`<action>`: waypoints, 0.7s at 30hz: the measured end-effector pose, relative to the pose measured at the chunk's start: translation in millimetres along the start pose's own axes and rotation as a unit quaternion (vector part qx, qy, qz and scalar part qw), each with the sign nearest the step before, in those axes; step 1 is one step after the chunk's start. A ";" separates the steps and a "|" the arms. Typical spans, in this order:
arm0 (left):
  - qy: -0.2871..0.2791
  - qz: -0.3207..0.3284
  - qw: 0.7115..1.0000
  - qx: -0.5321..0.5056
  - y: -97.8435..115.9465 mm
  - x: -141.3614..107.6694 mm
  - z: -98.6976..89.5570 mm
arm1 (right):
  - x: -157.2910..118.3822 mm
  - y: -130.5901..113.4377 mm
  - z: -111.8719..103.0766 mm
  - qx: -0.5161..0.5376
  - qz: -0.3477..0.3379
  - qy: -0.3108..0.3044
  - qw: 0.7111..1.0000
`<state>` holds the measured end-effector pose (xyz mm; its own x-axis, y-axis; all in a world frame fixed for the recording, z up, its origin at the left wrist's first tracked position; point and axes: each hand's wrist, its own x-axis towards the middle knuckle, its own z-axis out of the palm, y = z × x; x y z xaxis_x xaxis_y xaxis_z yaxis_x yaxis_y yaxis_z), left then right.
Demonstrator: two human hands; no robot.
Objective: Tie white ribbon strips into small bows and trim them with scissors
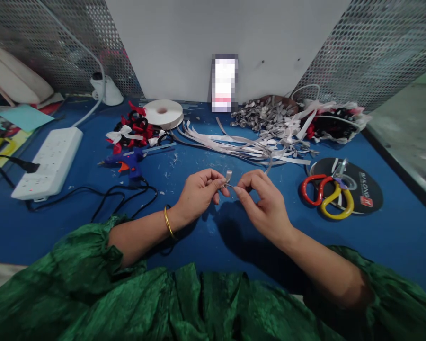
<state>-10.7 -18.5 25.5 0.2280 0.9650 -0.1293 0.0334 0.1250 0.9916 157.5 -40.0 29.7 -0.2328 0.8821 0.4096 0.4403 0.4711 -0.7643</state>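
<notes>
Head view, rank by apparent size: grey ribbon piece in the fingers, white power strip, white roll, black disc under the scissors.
1. White power strip and black disc: too alike to rank; disc partly covered
2. White roll
3. Grey ribbon piece

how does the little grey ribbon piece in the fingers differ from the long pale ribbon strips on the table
The small shiny grey ribbon piece is held up by the left hand, while the long pale ribbon strips lie on the blue table. The piece is short; the strips are much longer. The piece looks greyer, the strips mostly whiter. Both are narrow.
</notes>
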 end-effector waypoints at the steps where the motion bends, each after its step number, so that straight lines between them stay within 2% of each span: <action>1: -0.008 -0.001 1.000 -0.001 0.0 -0.6 0.4 | 0.2 -0.3 0.3 0.030 -0.018 -0.004 0.999; 4: -0.027 -0.003 1.000 0.005 1.5 -3.6 2.3 | -0.1 1.3 2.5 0.149 -0.039 -0.074 0.985; 7: -0.032 -0.011 0.999 0.011 4.2 -6.5 4.3 | -1.3 5.4 3.7 0.216 -0.006 -0.119 0.969; 9: -0.032 -0.019 0.999 0.000 5.5 -7.5 5.3 | -1.9 8.3 2.7 0.202 -0.013 -0.123 0.972; 14: -0.028 -0.031 0.999 -0.031 5.0 -7.7 6.5 | -1.7 12.0 -2.2 0.107 -0.101 -0.143 0.979; 21: -0.026 -0.040 0.998 -0.041 2.6 -4.3 4.2 | -0.3 13.7 -1.5 0.067 -0.112 -0.155 0.979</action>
<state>-7.5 -23.2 28.6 0.2778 0.9383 -0.2057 -0.0255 0.2213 0.9749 164.9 -33.9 19.8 -0.5709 0.7056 0.4198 0.2358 0.6307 -0.7394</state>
